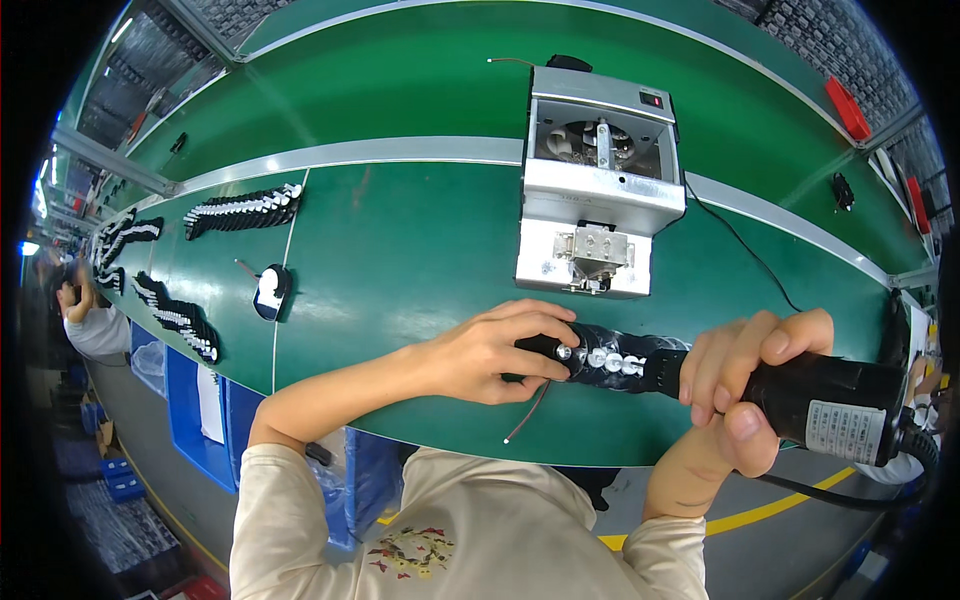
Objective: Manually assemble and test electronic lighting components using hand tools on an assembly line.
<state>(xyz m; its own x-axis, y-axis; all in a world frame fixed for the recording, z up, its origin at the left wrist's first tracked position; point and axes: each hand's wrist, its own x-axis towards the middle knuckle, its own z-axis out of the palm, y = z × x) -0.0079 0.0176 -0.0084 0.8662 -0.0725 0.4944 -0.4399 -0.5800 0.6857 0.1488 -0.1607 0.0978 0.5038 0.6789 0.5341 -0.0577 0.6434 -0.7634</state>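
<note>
My right hand is wrapped round a corded electric screwdriver, a thick black cylinder with a white label and a cable at its right end. Its nose points left toward my left hand. The fingers of that hand are curled over a small black part, mostly hidden, on the table's near side. A thin wire sticks out below it. Between the hands is a black stretch with white round pieces; whether it belongs to the tool or lies under it I cannot tell.
A silver screw feeder stands beyond my hands, its black cable trailing right. On the green table at left lie a single black-and-white part and rows of similar parts. A raised shelf runs behind; blue bins stand below.
</note>
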